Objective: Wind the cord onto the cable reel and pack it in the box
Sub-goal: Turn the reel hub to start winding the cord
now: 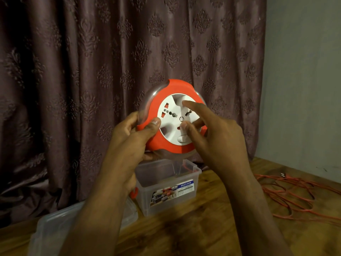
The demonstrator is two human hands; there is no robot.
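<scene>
Up in front of the curtain (73,71), the person holds the orange cable reel (170,115) in the air over the clear box (167,189). The left hand (132,137) grips its rim, thumb on the orange face. The right hand (210,133) has loose fingers on the white socket hub, gripping nothing. The cord (287,196) lies in loose loops on the wooden table (212,228), right of the box. The lid (55,222) sits bottom left.

Left hand (129,137) grips cable reel (171,115); right hand (212,133) fingers on white hub; cord (287,196) loose on table.
</scene>
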